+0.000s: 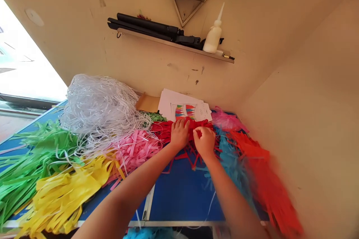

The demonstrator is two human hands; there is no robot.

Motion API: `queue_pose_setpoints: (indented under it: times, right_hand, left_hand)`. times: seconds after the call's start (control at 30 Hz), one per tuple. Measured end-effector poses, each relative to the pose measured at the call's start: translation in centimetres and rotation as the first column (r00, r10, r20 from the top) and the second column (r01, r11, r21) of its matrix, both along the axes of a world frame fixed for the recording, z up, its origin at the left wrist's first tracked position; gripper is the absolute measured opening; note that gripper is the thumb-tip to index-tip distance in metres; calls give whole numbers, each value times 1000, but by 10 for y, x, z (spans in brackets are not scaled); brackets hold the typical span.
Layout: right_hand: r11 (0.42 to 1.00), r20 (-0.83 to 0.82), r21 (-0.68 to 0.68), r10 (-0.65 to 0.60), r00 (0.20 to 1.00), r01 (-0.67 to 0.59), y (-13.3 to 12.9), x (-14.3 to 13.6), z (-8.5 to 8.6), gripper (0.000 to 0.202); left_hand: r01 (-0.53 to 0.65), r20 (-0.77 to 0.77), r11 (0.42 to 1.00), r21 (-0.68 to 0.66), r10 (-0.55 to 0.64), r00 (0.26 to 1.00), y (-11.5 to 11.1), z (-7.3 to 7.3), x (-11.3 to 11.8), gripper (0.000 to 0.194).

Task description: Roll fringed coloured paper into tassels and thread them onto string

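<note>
At the back of the table, both my hands are over a heap of red paper fringe. My left hand rests on it with the fingers stretched forward and a little apart. Beside it my right hand is curled, with thumb and forefinger pinched together; what lies between them is too small to make out. Just beyond the hands lies a printed card picturing coloured tassels, on white sheets. Pink fringe lies left of the red, and blue fringe lies right of it.
White stringy strips are piled at the back left, with green fringe and yellow fringe in front. Orange-red fringe hangs over the right side of the blue table. A wall shelf holds a white glue bottle.
</note>
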State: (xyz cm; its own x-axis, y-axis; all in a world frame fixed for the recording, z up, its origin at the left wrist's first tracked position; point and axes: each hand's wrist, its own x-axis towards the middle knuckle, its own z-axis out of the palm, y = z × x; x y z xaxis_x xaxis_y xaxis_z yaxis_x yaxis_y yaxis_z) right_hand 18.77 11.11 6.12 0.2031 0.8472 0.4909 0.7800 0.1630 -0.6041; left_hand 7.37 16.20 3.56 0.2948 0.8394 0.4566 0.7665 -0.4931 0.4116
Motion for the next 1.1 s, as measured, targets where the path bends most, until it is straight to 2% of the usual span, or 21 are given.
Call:
queue_pose_setpoints:
  times: [0.1, 0.17, 0.27, 0.37, 0.4, 0.47, 0.5, 0.53, 0.57, 0.63, 0.7, 0.73, 0.8, 0.87, 0.9, 0.93, 0.97, 1.0, 1.03, 1.07, 1.1]
  right_hand:
    - [1000, -167, -14, -14, 986, 12, -9, 0, -20, 23]
    - [999, -285, -28, 18, 958, -28, -9, -6, -33, 27]
    - [991, -444, -19, 113, 889, -136, -1, -27, -43, 39]
    - [961, -575, 42, 247, 780, -274, 0, -55, -41, 50]
    - [929, -638, 73, 323, 699, -363, -5, -64, -40, 52]
    - [817, -778, 159, 449, 439, -554, -24, -80, -38, 59]
    - [767, -839, 202, 456, 297, -609, -36, -86, -38, 64]
    - [739, -888, 239, 429, 166, -630, -49, -90, -39, 66]
    - [741, -923, 261, 380, 65, -619, -60, -91, -39, 65]
    - [790, -960, 269, 265, -88, -552, -78, -87, -40, 55]
    - [845, -970, 235, 173, -168, -481, -88, -73, -39, 48]
    - [866, -975, 206, 139, -175, -456, -92, -62, -39, 46]
    - [906, -990, 122, 81, -116, -406, -101, -34, -39, 47]
    - [953, -999, -13, 1, 49, -302, -115, -3, -39, 49]
    - [978, -983, -92, -59, 175, -187, -124, 11, -40, 50]
    - [988, -934, -151, -140, 328, -10, -133, 22, -40, 50]
    - [971, -840, -150, -225, 493, 187, -142, 30, -40, 50]
    - [939, -694, -77, -292, 658, 335, -150, 32, -40, 50]
    - [929, -496, 33, -304, 813, 367, -157, 29, -42, 50]
    - [955, -261, 116, -235, 936, 272, -161, 23, -44, 51]
    - [988, -22, 123, -90, 996, 92, -163, 13, -47, 53]
  left_hand:
    - [30, -37, 999, 28, -29, 999, 22, -5, 3, 43]
    - [61, -57, 997, 56, -58, 997, 31, 1, 2, 33]
    - [146, -105, 983, 110, -135, 985, 32, 21, -7, 32]
    - [281, -193, 948, 148, -251, 948, 10, 50, -34, 32]
    - [326, -229, 933, 154, -288, 930, -1, 60, -48, 33]
    - [426, -354, 885, 188, -343, 870, -30, 78, -82, 33]
    - [472, -416, 857, 206, -360, 835, -46, 84, -100, 33]
    - [475, -435, 850, 229, -347, 831, -62, 87, -118, 33]
    - [462, -443, 859, 223, -333, 832, -77, 88, -133, 34]
    - [410, -405, 881, 237, -294, 866, -104, 81, -153, 37]
    - [345, -351, 912, 221, -255, 901, -124, 64, -159, 38]
    - [319, -321, 925, 205, -245, 915, -131, 54, -157, 37]
    - [292, -258, 941, 169, -244, 935, -141, 29, -148, 35]
    - [276, -202, 951, 142, -245, 948, -147, 5, -137, 31]
    - [271, -184, 953, 134, -245, 952, -149, -6, -131, 30]
    - [269, -176, 954, 129, -245, 953, -151, -15, -126, 28]
    - [270, -177, 955, 126, -246, 953, -152, -22, -122, 26]
    - [274, -183, 954, 124, -250, 951, -153, -28, -119, 25]
    - [282, -190, 951, 125, -256, 948, -154, -31, -116, 23]
    - [294, -194, 947, 130, -266, 944, -155, -33, -112, 22]
    - [309, -192, 941, 136, -281, 940, -156, -34, -109, 22]
